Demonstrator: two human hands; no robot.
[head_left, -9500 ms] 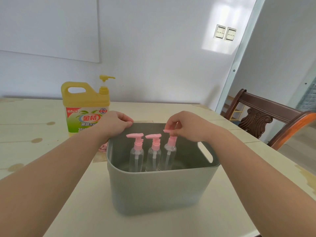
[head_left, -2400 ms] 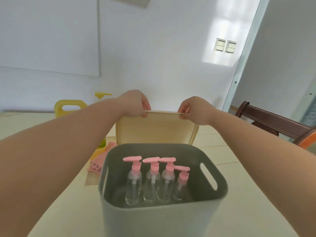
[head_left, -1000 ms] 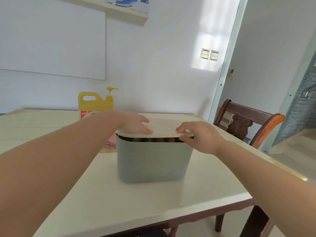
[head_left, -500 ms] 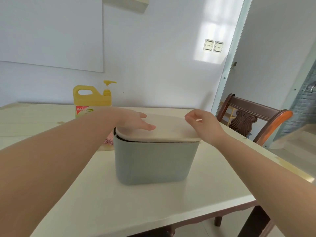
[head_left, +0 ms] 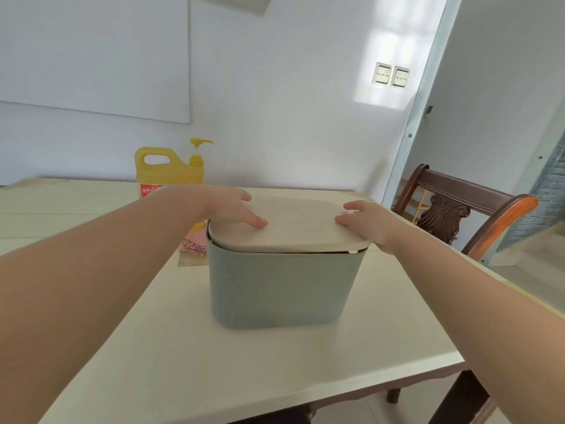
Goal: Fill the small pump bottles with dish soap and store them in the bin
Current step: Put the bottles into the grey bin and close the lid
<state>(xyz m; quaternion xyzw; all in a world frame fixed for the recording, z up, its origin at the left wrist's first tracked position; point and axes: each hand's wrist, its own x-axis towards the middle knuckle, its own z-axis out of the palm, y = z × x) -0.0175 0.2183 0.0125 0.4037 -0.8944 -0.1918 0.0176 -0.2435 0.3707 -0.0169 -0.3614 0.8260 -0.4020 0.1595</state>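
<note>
The gray bin (head_left: pixel 284 289) is seen standing upright on the tabletop (head_left: pixel 214 362), its long axis running left to right across the view and one broad side wall turned toward the camera. It is covered by a cream lid (head_left: pixel 293 228), which lies nearly flat with its long axis in line with the bin's. A thin dark gap can be made out under the lid at the bin's near right corner, so the lid is not fully seated there. The inside of the bin is hidden by the lid.

The left hand (head_left: pixel 235 206) is laid palm down on the left end of the lid, fingers straight and spread, gripping nothing. The right hand (head_left: pixel 363 221) is set at the right end of the lid, palm down, with relaxed, loosely extended fingers touching the top surface near the rim; nothing is grasped by it either. Both forearms are stretched forward, one on each side of the bin.

Behind the bin's left end a yellow dish soap jug (head_left: pixel 165 172) with a pump top is seen upright. A pink cloth (head_left: pixel 194 243) lies just beside the bin's left wall. A wooden chair (head_left: pixel 458 209) stands to the right of the bin, beyond the tabletop's edge.
</note>
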